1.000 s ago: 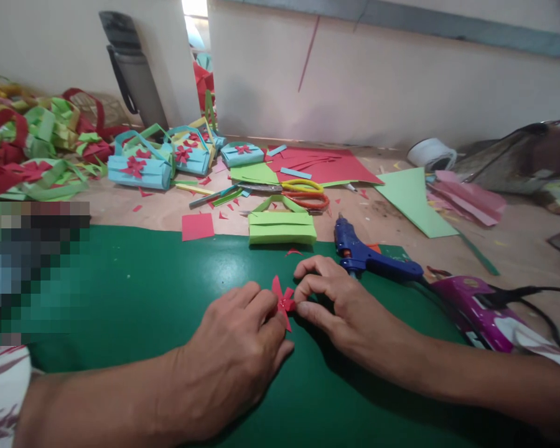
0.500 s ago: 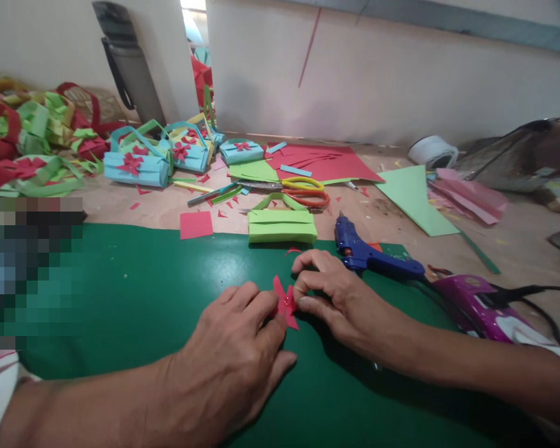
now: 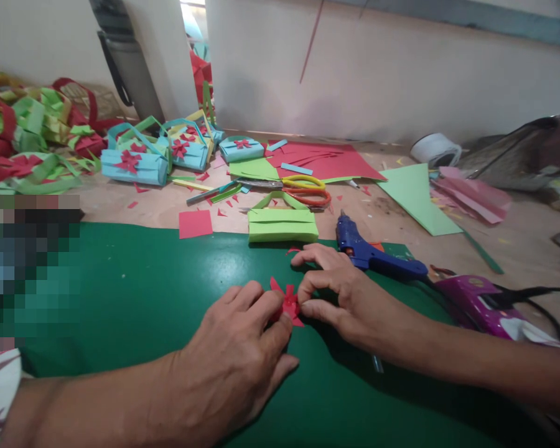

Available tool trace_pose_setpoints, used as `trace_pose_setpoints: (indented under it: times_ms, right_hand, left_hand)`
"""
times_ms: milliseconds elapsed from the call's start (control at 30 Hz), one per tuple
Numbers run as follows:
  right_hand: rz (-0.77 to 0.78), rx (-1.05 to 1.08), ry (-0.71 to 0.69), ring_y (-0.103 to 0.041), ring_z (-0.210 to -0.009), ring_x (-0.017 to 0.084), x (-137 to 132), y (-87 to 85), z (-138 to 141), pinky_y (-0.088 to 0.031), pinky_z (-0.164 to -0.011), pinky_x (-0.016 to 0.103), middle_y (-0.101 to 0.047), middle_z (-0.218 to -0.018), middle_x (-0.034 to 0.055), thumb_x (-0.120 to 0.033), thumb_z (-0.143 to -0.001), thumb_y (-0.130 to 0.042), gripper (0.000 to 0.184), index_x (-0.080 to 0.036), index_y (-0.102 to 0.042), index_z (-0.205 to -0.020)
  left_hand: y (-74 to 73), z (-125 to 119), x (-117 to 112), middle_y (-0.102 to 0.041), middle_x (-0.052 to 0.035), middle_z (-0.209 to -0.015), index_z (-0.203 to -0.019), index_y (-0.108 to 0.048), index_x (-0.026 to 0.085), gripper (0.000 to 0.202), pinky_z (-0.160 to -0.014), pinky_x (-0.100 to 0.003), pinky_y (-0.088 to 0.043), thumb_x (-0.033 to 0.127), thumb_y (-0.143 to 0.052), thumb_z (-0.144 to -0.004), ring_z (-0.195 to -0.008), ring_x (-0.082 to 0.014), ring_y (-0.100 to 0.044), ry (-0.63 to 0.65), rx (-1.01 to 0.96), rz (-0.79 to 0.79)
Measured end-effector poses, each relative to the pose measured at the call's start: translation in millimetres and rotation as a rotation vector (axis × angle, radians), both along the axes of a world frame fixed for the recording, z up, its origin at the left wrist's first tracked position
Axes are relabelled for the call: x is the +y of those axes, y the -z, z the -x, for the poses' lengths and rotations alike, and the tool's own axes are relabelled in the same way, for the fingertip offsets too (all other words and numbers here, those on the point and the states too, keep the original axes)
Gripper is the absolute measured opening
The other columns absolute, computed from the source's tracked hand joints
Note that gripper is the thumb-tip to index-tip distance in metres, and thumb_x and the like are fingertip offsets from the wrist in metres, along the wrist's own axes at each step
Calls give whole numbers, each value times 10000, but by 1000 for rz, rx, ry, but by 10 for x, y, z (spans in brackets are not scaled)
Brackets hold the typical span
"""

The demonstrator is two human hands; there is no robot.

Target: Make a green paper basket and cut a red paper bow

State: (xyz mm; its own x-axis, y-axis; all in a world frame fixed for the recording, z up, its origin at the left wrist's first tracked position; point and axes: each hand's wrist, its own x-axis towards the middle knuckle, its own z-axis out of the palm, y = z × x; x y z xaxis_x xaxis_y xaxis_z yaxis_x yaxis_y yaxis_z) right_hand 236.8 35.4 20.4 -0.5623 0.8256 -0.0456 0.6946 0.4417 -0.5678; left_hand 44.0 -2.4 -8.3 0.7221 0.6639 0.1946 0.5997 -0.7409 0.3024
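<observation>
A small red paper flower (image 3: 290,303) with pointed petals lies low over the green mat (image 3: 144,298), between my two hands. My left hand (image 3: 247,342) pinches its left side with thumb and forefinger. From the right, my right hand (image 3: 333,289) grips the other side between thumb and forefinger, its remaining fingers raised. Parts of the petals are hidden behind my fingertips. Just beyond the hands stands a light green folded paper handbag (image 3: 282,227) with a strip handle. A blue glue gun (image 3: 371,252) rests to the right of my right hand.
Scissors (image 3: 303,186), a red paper square (image 3: 195,224) and scraps lie behind the mat. Several blue paper handbags (image 3: 135,167) with red flowers stand at the back left, near a dark bottle (image 3: 130,68). A purple corded device (image 3: 476,305) sits at the right.
Petals on the flower's right side have shifted and more of them show between my fingers. My right hand has moved slightly right; the left hand keeps its pinch.
</observation>
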Motion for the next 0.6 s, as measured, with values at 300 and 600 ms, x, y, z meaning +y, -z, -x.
trace_pose_setpoints:
  times_ms: [300,600]
  right_hand:
    - [-15,-78,26,-361,-1226,225,-59,18,24,-239,-972,496,-490,-1172,70,-109,-802,-497,167,-197,-571,-681]
    - [-84,-170,39,-357,-1247,271,-74,28,68,-251,-988,511,-501,-1216,114,-140,-801,-488,176,-174,-573,-650]
  left_hand:
    - [-2,-4,0,-586,-95,-960,-1003,-608,174,240,-670,-394,-430,331,-516,-846,-817,-235,-468,-6,-1,-2]
    - [-2,-8,0,-575,-93,-989,-1028,-595,177,250,-696,-413,-435,328,-496,-855,-839,-240,-461,-11,9,22]
